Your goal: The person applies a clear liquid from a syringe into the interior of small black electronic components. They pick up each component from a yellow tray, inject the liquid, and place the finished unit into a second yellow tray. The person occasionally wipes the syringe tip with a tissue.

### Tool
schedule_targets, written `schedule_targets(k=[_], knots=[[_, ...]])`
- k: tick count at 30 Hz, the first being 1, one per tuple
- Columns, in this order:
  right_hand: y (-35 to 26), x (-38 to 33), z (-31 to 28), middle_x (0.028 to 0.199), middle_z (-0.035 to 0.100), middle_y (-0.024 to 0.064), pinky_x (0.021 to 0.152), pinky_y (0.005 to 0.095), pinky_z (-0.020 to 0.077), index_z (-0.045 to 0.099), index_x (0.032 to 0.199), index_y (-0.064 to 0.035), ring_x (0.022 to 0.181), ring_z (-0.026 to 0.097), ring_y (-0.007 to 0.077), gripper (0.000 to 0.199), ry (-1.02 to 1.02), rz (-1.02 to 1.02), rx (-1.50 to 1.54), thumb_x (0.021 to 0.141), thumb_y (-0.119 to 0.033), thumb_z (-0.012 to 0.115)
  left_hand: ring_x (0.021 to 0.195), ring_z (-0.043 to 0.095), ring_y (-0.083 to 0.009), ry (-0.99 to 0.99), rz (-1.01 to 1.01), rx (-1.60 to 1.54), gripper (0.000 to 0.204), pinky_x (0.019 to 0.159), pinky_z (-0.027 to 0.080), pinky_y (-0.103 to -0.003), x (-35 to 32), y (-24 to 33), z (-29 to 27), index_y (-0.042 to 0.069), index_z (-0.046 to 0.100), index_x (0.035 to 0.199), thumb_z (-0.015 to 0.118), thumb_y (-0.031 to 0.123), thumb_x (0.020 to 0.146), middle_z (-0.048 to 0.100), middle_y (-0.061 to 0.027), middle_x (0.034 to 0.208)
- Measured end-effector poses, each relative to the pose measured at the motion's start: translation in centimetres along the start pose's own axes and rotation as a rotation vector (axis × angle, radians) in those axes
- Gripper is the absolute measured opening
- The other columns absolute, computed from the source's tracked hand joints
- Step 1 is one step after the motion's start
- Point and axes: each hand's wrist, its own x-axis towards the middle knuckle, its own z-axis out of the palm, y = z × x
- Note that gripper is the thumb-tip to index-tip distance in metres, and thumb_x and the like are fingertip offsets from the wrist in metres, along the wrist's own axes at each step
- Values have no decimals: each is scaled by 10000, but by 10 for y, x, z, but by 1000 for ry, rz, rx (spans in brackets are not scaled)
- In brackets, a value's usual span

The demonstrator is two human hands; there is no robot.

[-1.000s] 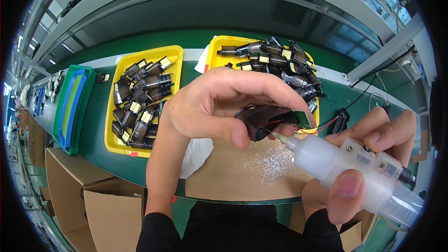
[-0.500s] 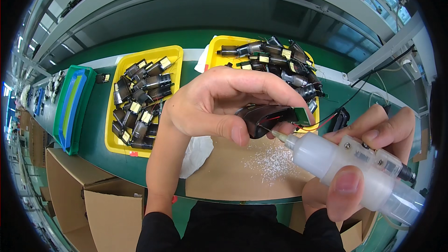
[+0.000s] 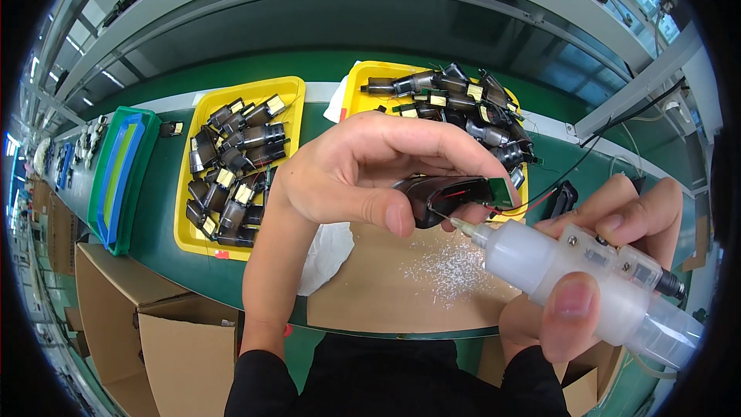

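Observation:
My left hand (image 3: 340, 177) is curled round a dark, translucent plastic housing (image 3: 428, 199), thumb along its near side. A small green circuit board (image 3: 501, 193) stands at the housing's right end, with red and black wires beside it. My right hand (image 3: 637, 220) grips a white dispensing syringe (image 3: 525, 256), fingers above and thumb below. The syringe points left, its thin needle tip at the housing's open side. Whether the needle touches the inside cannot be made out. Below both hands, white specks (image 3: 455, 274) are scattered over a brown cardboard sheet (image 3: 363, 305).
Two yellow trays, one at left (image 3: 184, 212) and one behind my hands (image 3: 355, 93), hold several similar dark housings. Green and blue trays (image 3: 100, 224) stand further left. White paper (image 3: 328, 259) lies by my left forearm. Open cardboard boxes (image 3: 189, 363) stand below. A black cable (image 3: 644, 110) hangs at right.

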Motion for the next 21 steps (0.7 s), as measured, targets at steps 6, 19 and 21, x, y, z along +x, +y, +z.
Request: schedule_targets(k=[6,19,21], knots=[[-1,-1,2,642,440,66,490,196,482,359,844,-68,480,473,103,534,34,6,-8,608,-356,741,732,553,-243,-11,-9,14,540,642,457,-330,-1,2,-2,-171,528,985,748,219,682,567,-235,858],[-7,5,3,645,424,66,521,179,455,340,849,-60,505,464,108,547,-7,52,43,632,-369,735,740,553,-223,-9,-20,28,576,641,455,-320,-1,0,-3,-156,528,1010,730,293,711,573,-204,870],[-6,3,6,653,421,74,546,172,445,336,864,-50,510,458,110,547,7,9,74,664,-396,710,747,555,-205,1,-80,94,588,639,454,-306,0,9,-1,-145,522,1040,709,321,735,577,-183,885]])
